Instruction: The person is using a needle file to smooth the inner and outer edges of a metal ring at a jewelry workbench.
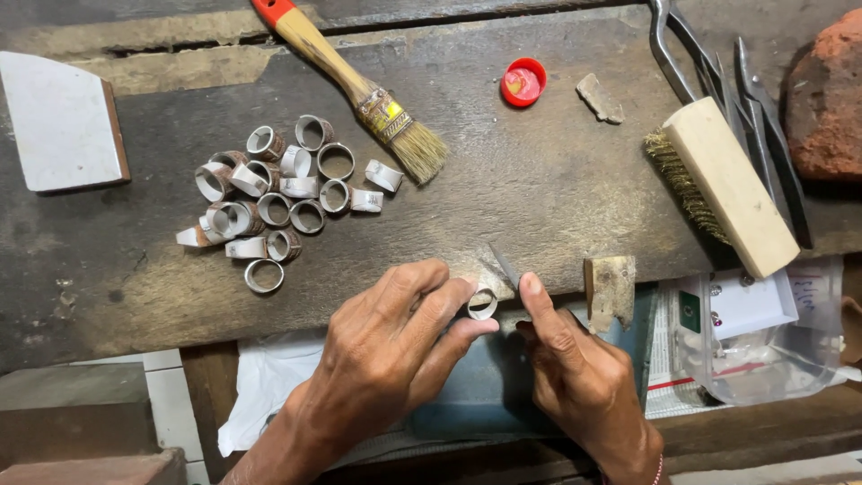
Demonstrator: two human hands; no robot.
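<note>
- Right at the near edge of the dark wooden table (539, 171), the person's left hand (386, 350) has its grip pinched on a small metal ring (482, 304), thumb and fingers closed around it so that only part of the band shows.
- The right hand (579, 377) sits just beside the ring, its grip pressed together on a thin grey file (505, 263) whose tip slants up and away; most of the tool is hidden behind the thumb, so its length is hard to make out.
- Both wrists are cut off by the bottom of the view.
- Just right of the hands, a small worn wooden block (611, 287) juts out over the near edge.
- Toward the left of the table lies a heap of metal rings (278, 193), some overlapping, so their count is unclear.
- Near the far edge lies a paintbrush (359, 85), its red handle end cut off at the top.
- A red bottle cap (523, 83) and a small stone chip (600, 97) lie beyond the middle.
- At the right end, a wire brush (723, 184) lies over pliers (696, 58), which it partly hides.
- A reddish brick (826, 99) is cut off at the far right corner.
- A white slab (58, 121) rests at the left end.
- Below the near edge, a clear plastic bag (763, 332) blurs its contents.
</note>
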